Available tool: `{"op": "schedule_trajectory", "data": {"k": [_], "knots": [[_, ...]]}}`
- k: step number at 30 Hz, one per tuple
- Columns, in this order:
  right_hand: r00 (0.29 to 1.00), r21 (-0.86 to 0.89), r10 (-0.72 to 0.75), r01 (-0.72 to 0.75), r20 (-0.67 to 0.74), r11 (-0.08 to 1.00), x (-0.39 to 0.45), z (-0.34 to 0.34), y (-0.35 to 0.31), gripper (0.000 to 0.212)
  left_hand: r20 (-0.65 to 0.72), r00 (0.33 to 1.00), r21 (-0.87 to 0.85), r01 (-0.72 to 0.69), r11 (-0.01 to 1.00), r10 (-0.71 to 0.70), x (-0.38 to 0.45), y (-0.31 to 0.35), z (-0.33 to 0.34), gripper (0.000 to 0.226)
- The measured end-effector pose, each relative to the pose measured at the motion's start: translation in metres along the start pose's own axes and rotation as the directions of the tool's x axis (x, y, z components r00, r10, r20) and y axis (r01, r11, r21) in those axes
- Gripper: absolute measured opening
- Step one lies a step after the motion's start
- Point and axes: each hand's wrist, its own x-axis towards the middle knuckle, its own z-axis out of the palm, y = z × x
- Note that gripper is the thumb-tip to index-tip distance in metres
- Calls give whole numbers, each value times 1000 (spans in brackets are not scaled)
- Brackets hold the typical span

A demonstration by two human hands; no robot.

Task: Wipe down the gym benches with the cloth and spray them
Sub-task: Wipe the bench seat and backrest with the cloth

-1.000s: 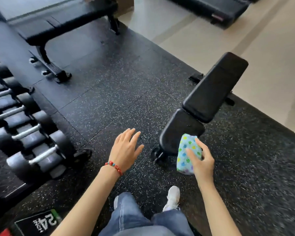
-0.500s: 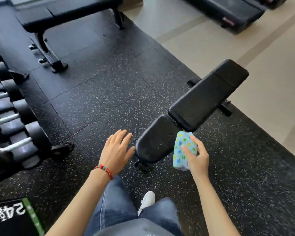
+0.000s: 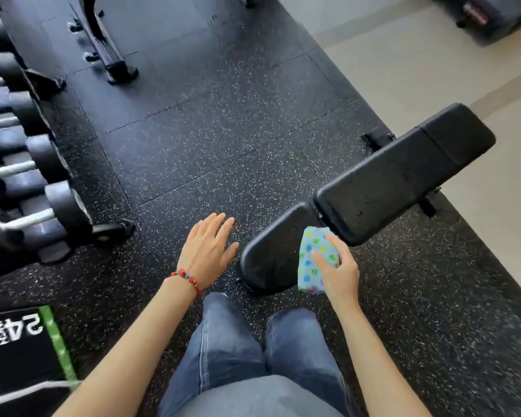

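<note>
While the right hand (image 3: pixel 339 273) gripped a folded pale-blue dotted cloth (image 3: pixel 315 260) against the black padded bench's (image 3: pixel 385 188) near seat edge, the left hand (image 3: pixel 206 251) hovered alongside. Its fingers were spread wide, holding nothing.

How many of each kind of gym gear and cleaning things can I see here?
Black padded gym benches: 2, the near one and a far one's frame.
Pale blue cloth with coloured dots: 1, held by the right hand.
Spray bottles: 0.
Dumbbell racks: 1.
Total: 4.

Bare arms, a red beaded bracelet (image 3: pixel 187 279), and blue jeans (image 3: pixel 238 350).
</note>
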Motion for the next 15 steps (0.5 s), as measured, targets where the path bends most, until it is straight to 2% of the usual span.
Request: {"op": "schedule_trajectory", "data": {"k": [4, 9, 15], "knots": [[994, -23, -18, 21, 108, 1000, 36, -3, 11, 41, -15, 996, -5, 91, 996, -92, 10, 12, 22, 58], [944, -99, -7, 43, 331, 994, 94, 1, 51, 41, -36, 968, -49, 247, 968, -249, 13, 45, 74, 71], [876, -253, -65, 209, 479, 945, 149, 17, 110, 41, -88, 912, -116, 389, 914, -400, 15, 78, 161, 61]]}}
